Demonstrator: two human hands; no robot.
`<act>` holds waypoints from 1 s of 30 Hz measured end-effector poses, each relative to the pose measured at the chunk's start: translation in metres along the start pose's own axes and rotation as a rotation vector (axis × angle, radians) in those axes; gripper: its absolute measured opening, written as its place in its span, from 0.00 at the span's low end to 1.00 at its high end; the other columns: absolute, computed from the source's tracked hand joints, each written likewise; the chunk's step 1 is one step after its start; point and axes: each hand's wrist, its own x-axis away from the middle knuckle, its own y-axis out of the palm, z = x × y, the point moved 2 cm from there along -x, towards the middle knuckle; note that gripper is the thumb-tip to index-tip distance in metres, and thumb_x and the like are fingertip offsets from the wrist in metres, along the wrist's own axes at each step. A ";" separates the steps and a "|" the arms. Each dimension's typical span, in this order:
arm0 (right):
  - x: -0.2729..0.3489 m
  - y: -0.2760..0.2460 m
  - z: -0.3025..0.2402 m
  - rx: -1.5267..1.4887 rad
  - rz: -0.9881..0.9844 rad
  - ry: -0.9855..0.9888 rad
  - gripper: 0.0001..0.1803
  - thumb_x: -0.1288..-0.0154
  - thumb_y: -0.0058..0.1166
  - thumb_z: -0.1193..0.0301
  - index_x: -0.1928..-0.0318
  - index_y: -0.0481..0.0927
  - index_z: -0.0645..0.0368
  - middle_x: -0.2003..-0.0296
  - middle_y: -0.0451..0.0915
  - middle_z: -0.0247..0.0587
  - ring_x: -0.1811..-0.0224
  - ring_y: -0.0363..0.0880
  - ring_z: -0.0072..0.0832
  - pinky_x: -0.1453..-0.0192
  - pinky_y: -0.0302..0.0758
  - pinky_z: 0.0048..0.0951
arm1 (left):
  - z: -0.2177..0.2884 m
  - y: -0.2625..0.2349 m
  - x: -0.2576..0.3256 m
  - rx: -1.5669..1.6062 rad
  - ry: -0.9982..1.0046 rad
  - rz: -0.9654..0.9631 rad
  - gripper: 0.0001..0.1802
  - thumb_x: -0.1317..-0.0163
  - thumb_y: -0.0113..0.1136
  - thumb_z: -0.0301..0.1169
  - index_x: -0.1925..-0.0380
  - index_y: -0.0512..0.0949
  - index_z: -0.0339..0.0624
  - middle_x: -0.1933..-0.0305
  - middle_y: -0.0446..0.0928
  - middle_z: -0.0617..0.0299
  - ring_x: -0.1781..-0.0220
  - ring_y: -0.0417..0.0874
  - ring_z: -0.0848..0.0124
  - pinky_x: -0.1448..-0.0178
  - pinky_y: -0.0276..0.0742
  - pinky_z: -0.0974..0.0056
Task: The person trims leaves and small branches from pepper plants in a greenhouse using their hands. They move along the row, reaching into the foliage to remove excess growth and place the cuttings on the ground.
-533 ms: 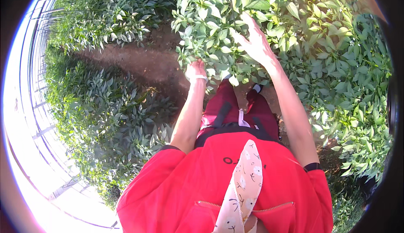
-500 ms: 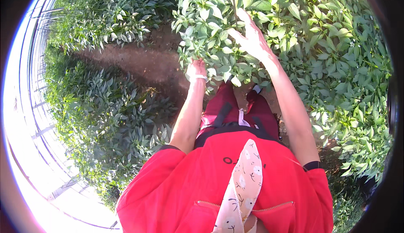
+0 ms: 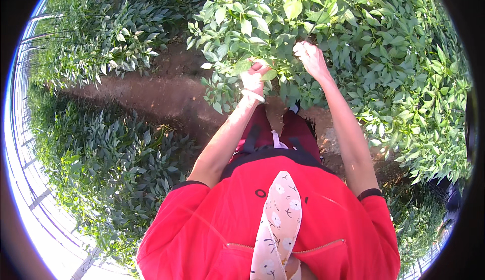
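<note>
My right hand (image 3: 310,57) is closed in a fist at the near edge of a leafy green plant row. A thin dark cord (image 3: 337,11) runs from it up and to the right across the leaves. My left hand (image 3: 254,77), with a white bracelet (image 3: 252,95) at the wrist, has its fingers curled in among the leaves of the same row. A broad leaf (image 3: 242,66) partly covers those fingers, and what they grip is hidden. Small white flowers dot the foliage, which looks like pepper plants (image 3: 293,9).
A bare soil path (image 3: 146,95) stretches away to the left between the rows. Another plant row (image 3: 111,148) stands at the lower left, with more foliage (image 3: 126,22) at the upper left. Pale frame bars curve along the left rim. Dense plants (image 3: 414,98) fill the right side.
My right hand has gone from spread fingers to a fist and come lower; the cord now slants right. My left hand has moved up and right into the leaves.
</note>
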 end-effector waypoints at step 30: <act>0.002 -0.040 -0.123 0.527 0.213 -0.129 0.11 0.40 0.53 0.71 0.61 0.78 0.66 0.79 0.81 0.55 0.73 0.85 0.51 0.71 0.80 0.48 | 0.009 0.086 -0.064 -0.657 0.221 -0.686 0.03 0.40 0.62 0.18 0.71 0.80 0.36 0.76 0.76 0.72 0.76 0.70 0.84 0.73 0.67 0.73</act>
